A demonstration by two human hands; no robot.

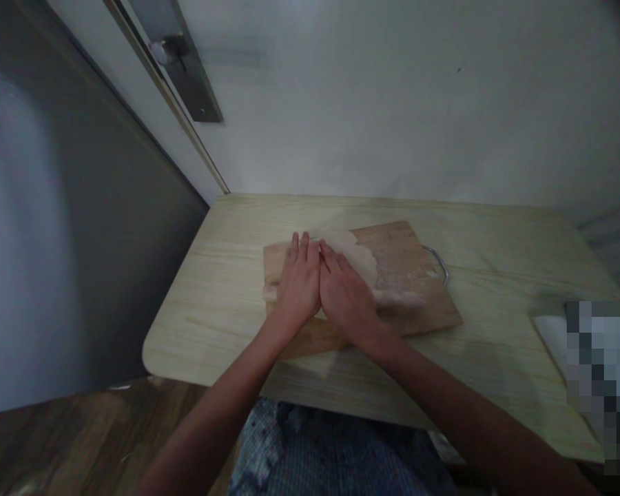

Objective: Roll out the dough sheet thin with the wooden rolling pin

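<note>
A wooden cutting board (pixel 393 241) with a metal handle (pixel 438 262) lies on the table. On it is a flat, pale sheet of dough (pixel 359 258), partly covered by my hands. Beneath my palms a floury rolling pin (pixel 400 299) runs crosswise; its left end shows past my left hand. My left hand (pixel 300 279) lies flat over the pin, fingers stretched forward. Beside it, touching at the thumb side, my right hand (pixel 344 286) also lies flat with straight fingers angled to the left. Neither hand wraps round the pin.
The pale wooden table (pixel 201 296) stands against a white door (pixel 393 103) with a metal lock plate (pixel 186 69). White flour dusts the board's right part. At the right table edge lies a white object (pixel 550 337), partly blurred out.
</note>
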